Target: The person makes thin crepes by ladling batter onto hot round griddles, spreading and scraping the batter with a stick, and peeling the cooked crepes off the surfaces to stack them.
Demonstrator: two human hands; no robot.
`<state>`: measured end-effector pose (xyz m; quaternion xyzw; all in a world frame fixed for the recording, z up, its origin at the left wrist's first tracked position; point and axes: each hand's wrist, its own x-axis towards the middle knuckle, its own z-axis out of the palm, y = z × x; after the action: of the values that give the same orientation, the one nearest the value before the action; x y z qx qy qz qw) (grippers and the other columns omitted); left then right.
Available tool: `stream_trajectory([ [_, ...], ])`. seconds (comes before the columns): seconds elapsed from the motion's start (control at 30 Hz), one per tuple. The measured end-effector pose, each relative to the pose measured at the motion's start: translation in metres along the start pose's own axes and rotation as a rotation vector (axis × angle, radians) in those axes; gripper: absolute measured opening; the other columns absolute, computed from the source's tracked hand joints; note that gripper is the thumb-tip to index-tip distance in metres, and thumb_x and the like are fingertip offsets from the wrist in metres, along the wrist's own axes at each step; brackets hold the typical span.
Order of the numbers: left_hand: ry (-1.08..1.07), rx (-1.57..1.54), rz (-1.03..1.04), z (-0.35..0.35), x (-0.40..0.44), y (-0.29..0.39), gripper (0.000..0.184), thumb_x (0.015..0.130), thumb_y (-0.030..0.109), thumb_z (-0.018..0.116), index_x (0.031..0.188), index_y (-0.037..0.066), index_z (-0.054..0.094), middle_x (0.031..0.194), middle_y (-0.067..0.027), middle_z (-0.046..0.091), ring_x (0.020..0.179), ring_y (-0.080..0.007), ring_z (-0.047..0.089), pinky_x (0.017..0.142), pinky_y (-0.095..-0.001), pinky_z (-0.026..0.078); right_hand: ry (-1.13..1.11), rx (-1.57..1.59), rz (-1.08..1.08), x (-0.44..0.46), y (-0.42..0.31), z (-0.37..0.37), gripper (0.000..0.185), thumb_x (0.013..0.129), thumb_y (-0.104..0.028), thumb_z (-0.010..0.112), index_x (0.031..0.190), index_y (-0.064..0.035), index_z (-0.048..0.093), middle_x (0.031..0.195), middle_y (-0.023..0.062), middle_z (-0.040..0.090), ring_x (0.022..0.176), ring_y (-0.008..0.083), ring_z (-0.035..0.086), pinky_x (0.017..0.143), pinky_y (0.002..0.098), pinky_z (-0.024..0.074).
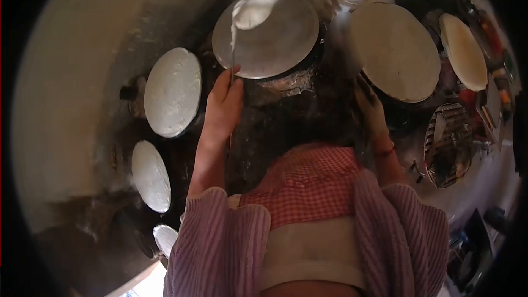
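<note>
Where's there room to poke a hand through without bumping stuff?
Maybe the dark gap between the left hand and right hand, bordered by the middle griddle and checked apron; it's too dark to see what's there. The right side is crowded: big griddle, pale disc and slatted rack sit close together.

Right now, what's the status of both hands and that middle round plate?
Left hand gripping thin stick. Right hand beside large right-hand plate, grip unclear. Middle plate: bright patch, nature unclear; stick crosses its left side in view.
</note>
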<state>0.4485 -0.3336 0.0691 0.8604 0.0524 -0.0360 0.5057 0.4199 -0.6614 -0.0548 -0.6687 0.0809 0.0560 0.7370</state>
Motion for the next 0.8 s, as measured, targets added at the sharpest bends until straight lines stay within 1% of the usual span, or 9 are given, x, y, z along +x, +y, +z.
stream_trajectory([
  [0.03, 0.064, 0.168, 0.12, -0.001, 0.014, 0.004, 0.037, 0.096, 0.018, 0.049, 0.126, -0.003, 0.053, 0.088, -0.0179, 0.065, 0.077, -0.0269, 0.066, 0.07, -0.0376, 0.052, 0.05, 0.072, 0.0, -0.001, 0.003, 0.011, 0.046, 0.097, -0.014, 0.054, 0.14, -0.0032, 0.046, 0.126, 0.001, 0.056, 0.097, 0.0039, 0.052, 0.08, 0.0181, 0.0437],
  [0.07, 0.127, 0.258, 0.261, 0.005, 0.035, 0.002, 0.039, 0.092, 0.018, 0.053, 0.127, 0.001, 0.055, 0.11, -0.025, 0.062, 0.106, -0.0352, 0.061, 0.091, -0.0398, 0.046, 0.103, 0.152, 0.0, 0.004, 0.009, 0.017, 0.046, 0.097, -0.015, 0.054, 0.14, -0.0032, 0.046, 0.127, 0.0014, 0.056, 0.097, 0.0039, 0.052, 0.079, 0.0179, 0.0439],
  [0.2, 0.046, 0.465, 0.437, 0.017, 0.106, -0.029, 0.041, 0.09, 0.017, 0.06, 0.126, -0.002, 0.055, 0.111, -0.0213, 0.065, 0.1, -0.0275, 0.065, 0.087, -0.0365, 0.048, 0.132, 0.255, 0.228, 0.008, -0.002, 0.052, 0.046, 0.096, -0.013, 0.055, 0.14, -0.0021, 0.046, 0.13, 0.0034, 0.055, 0.104, 0.0071, 0.052, 0.088, 0.0208, 0.0432],
  [0.3, -0.066, 0.306, 0.407, 0.042, 0.159, -0.087, 0.04, 0.089, 0.017, 0.057, 0.125, 0.0, 0.056, 0.104, -0.02, 0.065, 0.094, -0.0349, 0.063, 0.084, -0.0406, 0.048, 0.154, 0.173, 0.148, 0.026, 0.014, 0.079, 0.045, 0.096, -0.012, 0.055, 0.139, -0.0014, 0.047, 0.133, 0.0046, 0.054, 0.11, 0.0097, 0.052, 0.095, 0.0246, 0.0414],
  [0.33, -0.207, -0.017, 0.18, 0.054, 0.17, -0.092, 0.034, 0.091, 0.017, 0.057, 0.119, -0.003, 0.057, 0.083, -0.0121, 0.063, 0.073, -0.0238, 0.06, 0.068, -0.0374, 0.049, 0.166, 0.17, 0.163, 0.035, 0.02, 0.086, 0.044, 0.096, -0.012, 0.055, 0.138, -0.001, 0.048, 0.135, 0.0049, 0.053, 0.113, 0.0107, 0.051, 0.097, 0.0258, 0.0404],
  [0.43, -0.51, -0.936, -0.373, 0.065, 0.2, -0.086, 0.017, 0.093, 0.014, 0.056, 0.104, 0.0, 0.058, 0.067, -0.0035, 0.05, 0.057, -0.0136, 0.048, 0.051, -0.0316, 0.042, 0.197, -0.144, 0.191, 0.053, 0.031, 0.097, 0.044, 0.094, -0.018, 0.057, 0.136, -0.0034, 0.051, 0.129, 0.0146, 0.059, 0.112, 0.0218, 0.058, 0.096, 0.0302, 0.0432],
  [0.53, -0.529, -1.369, -0.493, 0.063, 0.245, -0.08, 0.008, 0.095, 0.014, 0.054, 0.091, 0.007, 0.054, 0.064, -0.0004, 0.039, 0.052, -0.0101, 0.039, 0.045, -0.0264, 0.033, 0.229, -0.532, 0.136, 0.074, 0.028, 0.109, 0.045, 0.092, -0.022, 0.058, 0.134, -0.0076, 0.052, 0.119, 0.0217, 0.062, 0.109, 0.0328, 0.061, 0.093, 0.0354, 0.0459],
  [0.73, 0.33, -1.537, -0.33, 0.018, 0.26, -0.088, 0.01, 0.099, 0.017, 0.048, 0.097, 0.008, 0.051, 0.067, 0.0005, 0.036, 0.053, -0.0099, 0.034, 0.046, -0.0238, 0.029, 0.124, -0.659, -0.038, 0.157, 0.021, 0.159, 0.043, 0.091, -0.028, 0.054, 0.13, -0.0099, 0.055, 0.112, 0.0251, 0.063, 0.106, 0.0421, 0.058, 0.091, 0.0443, 0.0464],
  [0.8, 0.228, -1.341, -0.274, -0.011, 0.224, -0.106, 0.011, 0.099, 0.016, 0.047, 0.105, 0.006, 0.05, 0.066, 0.001, 0.035, 0.052, -0.0089, 0.033, 0.045, -0.024, 0.028, 0.058, -0.793, 0.018, 0.18, 0.0, 0.179, 0.042, 0.091, -0.031, 0.054, 0.126, -0.0084, 0.057, 0.11, 0.0257, 0.063, 0.104, 0.0421, 0.059, 0.091, 0.0452, 0.0462],
])
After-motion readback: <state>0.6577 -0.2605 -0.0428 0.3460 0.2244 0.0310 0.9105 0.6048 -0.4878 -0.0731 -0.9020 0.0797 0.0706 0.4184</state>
